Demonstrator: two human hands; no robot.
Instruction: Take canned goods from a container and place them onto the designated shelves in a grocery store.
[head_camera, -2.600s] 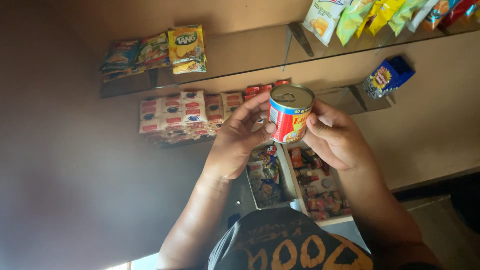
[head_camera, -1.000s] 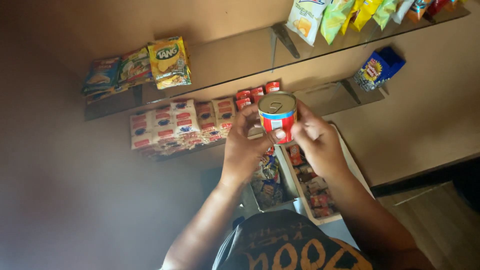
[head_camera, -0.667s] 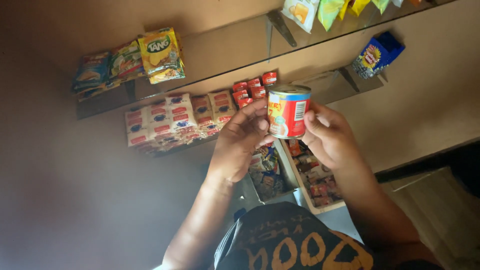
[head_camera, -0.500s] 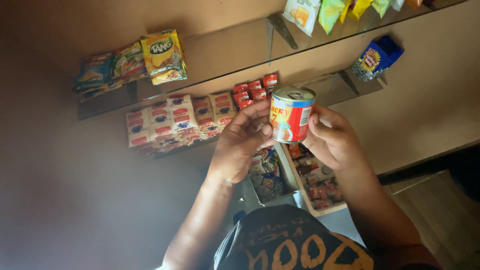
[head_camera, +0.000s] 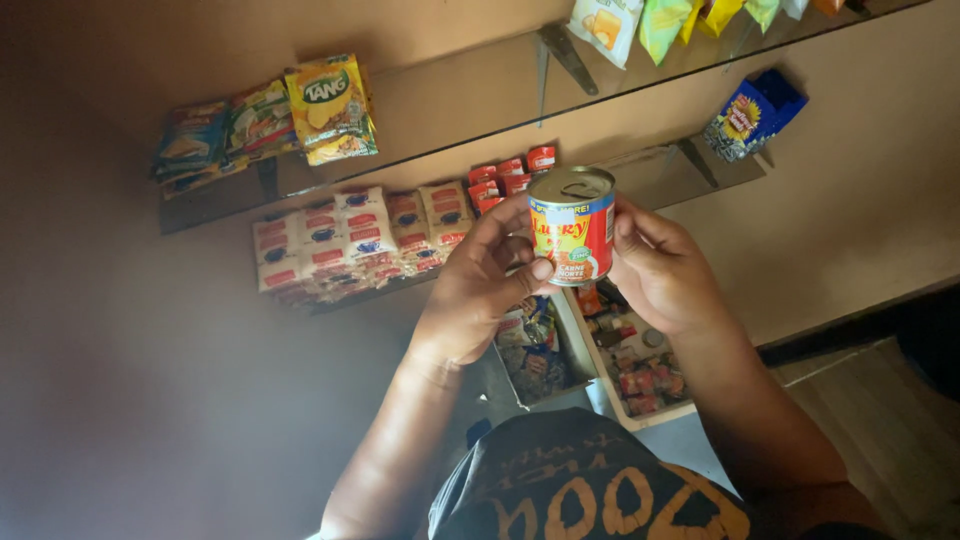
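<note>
- Left hand and right hand both clasp a small red and yellow metal tin, held upright between them.
- The tin is raised before glass shelves of sachets.

Two bare forearms rise from the lower edge of the head view, without sleeves, watch, bracelet or rings that can be seen. The left hand and the right hand are bare too, no gloves; the fingernails are short and unpainted as far as the dim light shows. At six o'clock, between the forearms, sits a dark grey-black garment, its cloth creased, printed with large rounded orange-yellow letters and a row of smaller pale lettering above them.
</note>
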